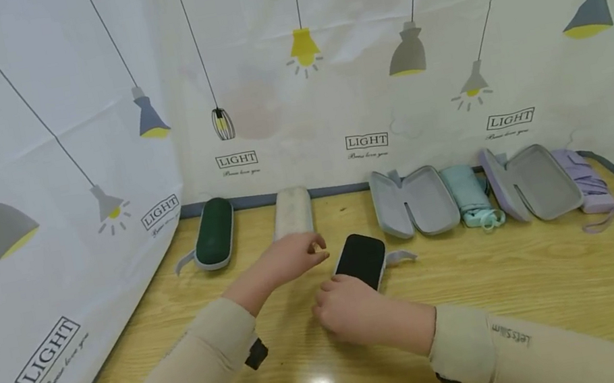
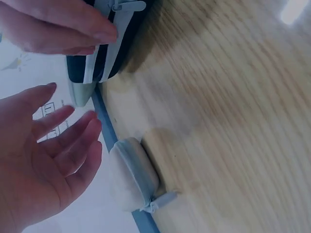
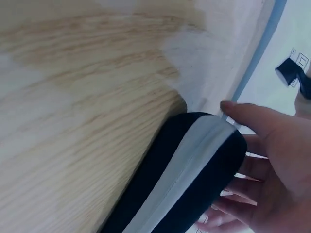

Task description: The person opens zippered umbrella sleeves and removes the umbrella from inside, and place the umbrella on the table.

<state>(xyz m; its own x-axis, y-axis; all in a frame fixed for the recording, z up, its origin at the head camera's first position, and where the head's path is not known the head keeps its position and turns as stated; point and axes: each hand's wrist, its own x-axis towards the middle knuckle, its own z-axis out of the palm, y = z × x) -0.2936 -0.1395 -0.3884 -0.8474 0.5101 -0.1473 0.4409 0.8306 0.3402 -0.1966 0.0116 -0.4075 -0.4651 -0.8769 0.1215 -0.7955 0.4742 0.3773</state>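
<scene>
A black hard zip case (image 1: 361,260) with a pale grey zip band lies on the wooden table. My right hand (image 1: 357,309) holds its near end, fingers curled over the side; the right wrist view shows the thumb (image 3: 250,115) sticking out past the case's rounded end. Just to the left, my left hand (image 1: 292,258) hovers with loosely bent fingers and nothing in them. It partly covers a cream zip case (image 1: 293,207) behind it. In the left wrist view, a zip pull (image 2: 130,6) shows on the black case's band.
Farther left lies a green zip case (image 1: 214,234). Along the back right stand an opened grey-blue case (image 1: 433,197), a teal folded umbrella-like bundle (image 1: 466,189), an opened purple-edged case (image 1: 548,180) and a purple bundle (image 1: 586,183). Lamp-printed cloth (image 1: 270,88) walls the table.
</scene>
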